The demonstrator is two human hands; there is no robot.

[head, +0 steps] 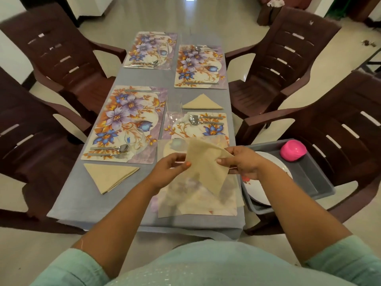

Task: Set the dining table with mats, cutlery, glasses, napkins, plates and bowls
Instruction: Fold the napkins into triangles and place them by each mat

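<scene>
On the left of the worktop (86, 203) we see a folded napkin (109, 176) lying flat near the near-left corner, its long edge slanting away to the right and its tip toward us. Behind it a floral mat (127, 122) runs lengthwise away from us, with cutlery (115, 151) at its near end. In the middle our left hand (171, 168) pinches the left edge of a beige napkin (206, 168), held above the near-right mat (195, 199); the napkin's point hangs down toward us. Our right hand (243, 162) grips its upper right corner. Bare cloth shows along the near edge. Right of the worktop a grey tray (309, 178) holds a white plate (268, 162) and a pink bowl (292, 150). We can read no writing.
</scene>
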